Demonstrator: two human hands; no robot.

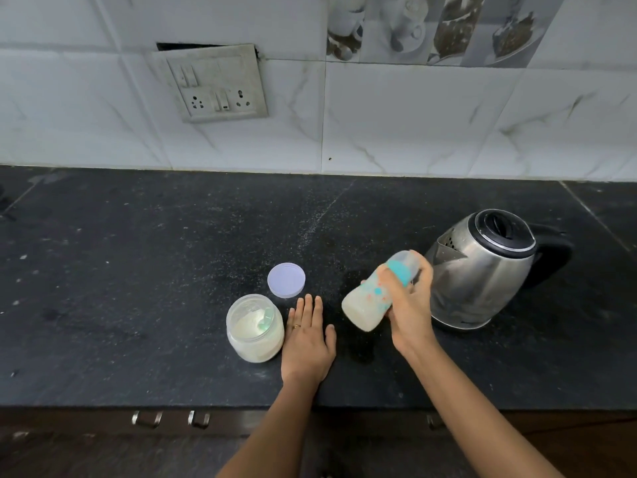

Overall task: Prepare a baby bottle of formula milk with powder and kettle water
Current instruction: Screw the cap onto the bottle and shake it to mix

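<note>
On the counter [138,270], left of its middle and toward the front edge:
Powder jar [255,327]: stood upright and uncapped; pale powder and a greenish scoop [265,319] are seen inside.
Jar lid [286,280]: laid flat just behind the jar, on the wall side, apart from it.
Left hand [307,336]: laid palm down on the counter just right of the jar, with the fingers straight and close together; nothing is gripped.
Baby bottle [375,294]: held right of the left hand and judged to be clear of the counter; it is filled with milky liquid, and a teal collar and a clear cap are fitted.
Long axis of bottle: tilted, with the base turned toward the front edge and the left, and the capped top toward the kettle and the wall.
Right hand [410,305]: wrapped round the upper half of the bottle below the collar, fingers curled; the outline is blurred.
Kettle [482,270]: stood toward the right end of the counter, just beyond the bottle's top, with its lid closed, spout toward the bottle and handle away.
Step in hand: mixing by shaking is judged likely; filling appears done.
Relation for next move: the bottle must be brought upright before it is set down. The jar and lid lie nearer the left hand, so capping would fall to it.
</note>
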